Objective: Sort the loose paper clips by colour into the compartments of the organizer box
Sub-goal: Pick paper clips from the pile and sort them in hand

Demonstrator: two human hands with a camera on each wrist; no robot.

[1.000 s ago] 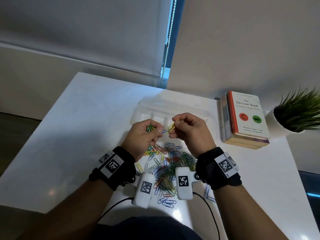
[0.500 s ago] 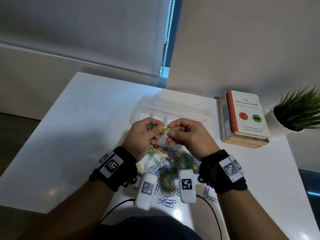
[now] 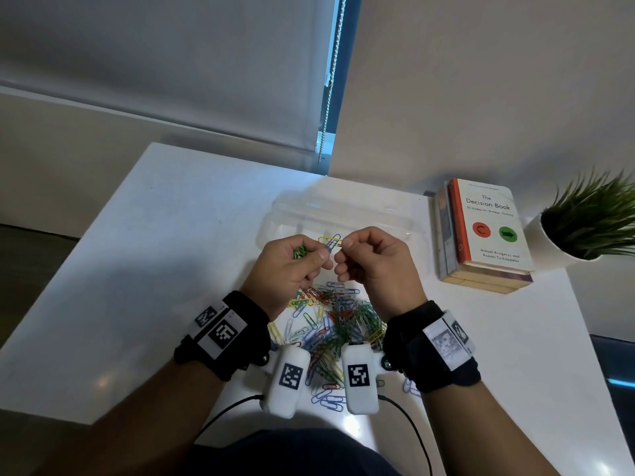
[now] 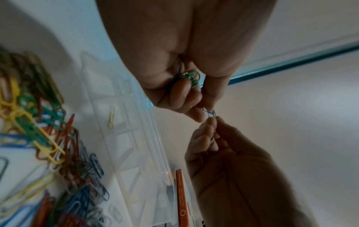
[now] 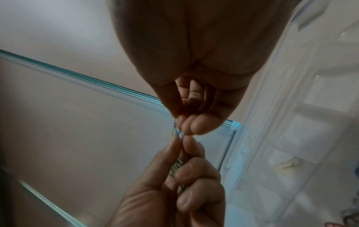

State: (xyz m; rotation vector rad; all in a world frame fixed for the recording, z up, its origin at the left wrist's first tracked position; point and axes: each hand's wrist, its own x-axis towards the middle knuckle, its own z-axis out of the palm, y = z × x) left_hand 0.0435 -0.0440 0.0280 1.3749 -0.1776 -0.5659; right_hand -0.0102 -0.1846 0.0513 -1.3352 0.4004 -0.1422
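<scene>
Both hands are raised over the pile of coloured paper clips (image 3: 333, 317), just in front of the clear organizer box (image 3: 343, 214). My left hand (image 3: 292, 266) holds a bunch of green clips (image 3: 300, 251) in its curled fingers and pinches a blue clip (image 3: 332, 242) at its thumb tip. My right hand (image 3: 371, 259) pinches a yellow clip (image 3: 329, 240) that is hooked with the blue one. In the left wrist view the green clips (image 4: 191, 77) and the linked clips (image 4: 209, 112) show between the fingertips. One pale yellow clip (image 4: 111, 117) lies in a box compartment.
A stack of books (image 3: 481, 235) lies right of the box, with a potted plant (image 3: 591, 221) beyond it at the table's right edge. A blind's cord (image 3: 330, 80) hangs behind the white table (image 3: 137, 269). Cables run from the wrist cameras toward me.
The linked yellow and blue clips have turned between my fingertips and both hands have shifted slightly; the yellow clip now lies flat with the blue one angled across it.
</scene>
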